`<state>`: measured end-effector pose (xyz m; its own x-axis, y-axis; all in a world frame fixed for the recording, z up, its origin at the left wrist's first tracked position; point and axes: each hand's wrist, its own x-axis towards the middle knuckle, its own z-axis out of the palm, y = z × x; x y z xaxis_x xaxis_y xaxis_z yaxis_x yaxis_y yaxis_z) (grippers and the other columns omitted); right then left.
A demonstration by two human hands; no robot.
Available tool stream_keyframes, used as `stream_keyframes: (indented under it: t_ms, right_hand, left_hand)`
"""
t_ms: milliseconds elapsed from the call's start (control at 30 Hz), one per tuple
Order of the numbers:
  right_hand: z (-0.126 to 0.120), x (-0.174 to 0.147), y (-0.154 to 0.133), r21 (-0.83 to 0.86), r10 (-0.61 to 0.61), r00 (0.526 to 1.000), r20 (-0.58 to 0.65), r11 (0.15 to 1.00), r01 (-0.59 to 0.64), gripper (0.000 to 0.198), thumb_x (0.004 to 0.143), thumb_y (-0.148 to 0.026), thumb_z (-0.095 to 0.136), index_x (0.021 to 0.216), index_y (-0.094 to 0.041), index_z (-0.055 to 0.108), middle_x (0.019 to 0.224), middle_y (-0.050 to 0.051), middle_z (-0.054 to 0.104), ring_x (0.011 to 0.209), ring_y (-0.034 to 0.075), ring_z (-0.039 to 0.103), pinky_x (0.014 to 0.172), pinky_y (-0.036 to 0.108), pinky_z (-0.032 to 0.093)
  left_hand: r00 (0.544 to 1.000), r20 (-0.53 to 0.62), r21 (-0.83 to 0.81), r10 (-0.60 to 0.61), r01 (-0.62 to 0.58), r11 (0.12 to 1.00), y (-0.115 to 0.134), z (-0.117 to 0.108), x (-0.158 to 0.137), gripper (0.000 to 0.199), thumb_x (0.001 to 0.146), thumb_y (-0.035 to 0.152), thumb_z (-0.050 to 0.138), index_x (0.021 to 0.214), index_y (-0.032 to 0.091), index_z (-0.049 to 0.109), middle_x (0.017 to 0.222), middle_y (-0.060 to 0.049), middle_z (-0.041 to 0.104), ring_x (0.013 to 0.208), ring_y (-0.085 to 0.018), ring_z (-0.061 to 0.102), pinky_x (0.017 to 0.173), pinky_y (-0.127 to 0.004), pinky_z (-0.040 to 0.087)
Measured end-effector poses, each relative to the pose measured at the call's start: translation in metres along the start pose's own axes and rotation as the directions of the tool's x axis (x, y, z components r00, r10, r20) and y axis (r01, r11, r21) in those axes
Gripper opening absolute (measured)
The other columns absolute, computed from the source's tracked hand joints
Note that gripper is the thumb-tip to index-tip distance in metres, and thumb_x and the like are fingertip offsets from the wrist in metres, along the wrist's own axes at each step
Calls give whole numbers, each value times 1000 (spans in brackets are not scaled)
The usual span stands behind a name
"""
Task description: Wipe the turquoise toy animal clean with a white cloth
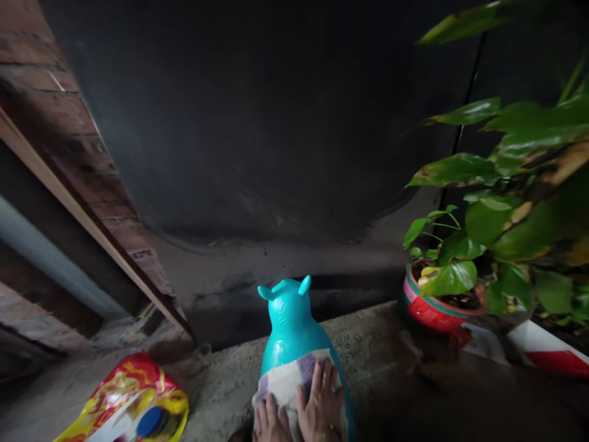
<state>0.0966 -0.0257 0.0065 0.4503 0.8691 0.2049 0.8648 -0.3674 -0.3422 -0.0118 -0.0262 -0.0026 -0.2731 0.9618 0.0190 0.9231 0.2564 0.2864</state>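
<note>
Both hands, left [267, 420] and right [322, 402], lie flat on cloth [288, 379] over turquoise toy [289, 319]

home yard | brick wall [50, 116] | potted plant [488, 245] | concrete ledge [377, 344]

A glossy turquoise inflatable animal toy [294, 331] stands upright on the rough concrete ledge, its rounded head with two small ears and a stubby horn pointing away from the grip. A white and purple checked cloth [294, 377] is draped over its back, lying flat directly under the grip and reaching just ahead of it, towards the toy's head.
</note>
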Motion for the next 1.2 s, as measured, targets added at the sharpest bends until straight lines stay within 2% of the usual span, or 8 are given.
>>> stream_keyframes:
  t_ms: [67,200,400,567,700,900,1067,1200]
  right_hand:
    - [-4,23,-6,-28,-22,997,69,999,24,65,92,-45,38,145,-6,40,153,21,31,141,42,30,102,64,38]
    - [-9,64,-18,-64,-48,987,152,996,58,68,96,-46,37,149,-5,29,156,21,24,144,39,23,108,62,34]
    - [-6,89,-26,-79,-94,986,137,991,105,73,98,-52,33,150,-4,22,157,20,20,145,38,21,109,61,34]
    - [0,76,-27,-96,-80,993,82,992,88,63,98,-41,35,148,-4,30,155,20,27,142,37,29,105,58,40]
    - [5,43,-13,-84,-147,988,45,985,150,59,92,-36,44,144,-9,41,153,20,32,140,38,32,107,59,39]
    - [7,-23,37,-69,-319,946,52,944,322,59,91,-47,48,140,-13,49,148,19,40,135,42,39,99,61,46]
    - [6,-38,45,-96,-396,918,-7,914,393,56,94,-44,45,139,-11,49,146,20,41,135,42,38,105,62,41]
    - [-3,-17,31,-41,-457,883,104,885,463,62,91,-38,48,147,-13,35,154,14,29,142,39,26,110,62,35]
  left_hand:
    - [999,47,25,9,-10,1000,13,-10,13,54,94,24,20,133,4,51,142,-20,54,134,-29,49,98,-42,52]
    - [999,14,-3,39,-39,999,35,-19,38,55,96,26,17,136,3,47,147,-22,47,141,-30,39,102,-44,49]
    - [997,-36,-29,74,-75,997,41,-11,57,53,96,28,20,137,4,45,149,-24,44,143,-30,37,106,-46,47]
    - [999,43,34,18,-20,999,44,-19,59,52,97,26,22,140,9,44,151,-18,44,140,-25,41,103,-40,50]
    - [992,123,53,14,-21,998,36,-22,35,49,96,24,26,139,13,46,148,-16,47,136,-25,46,101,-41,51]
    - [975,-199,111,100,-78,991,18,-6,-39,50,95,23,23,132,16,55,142,-14,55,130,-24,54,101,-42,49]
    - [973,-212,131,93,-66,989,19,-4,-54,49,92,22,27,130,18,58,140,-12,57,129,-24,54,101,-43,48]
    - [984,-174,112,38,-19,994,22,-1,-42,50,93,24,26,132,17,55,143,-14,53,130,-26,53,102,-46,47]
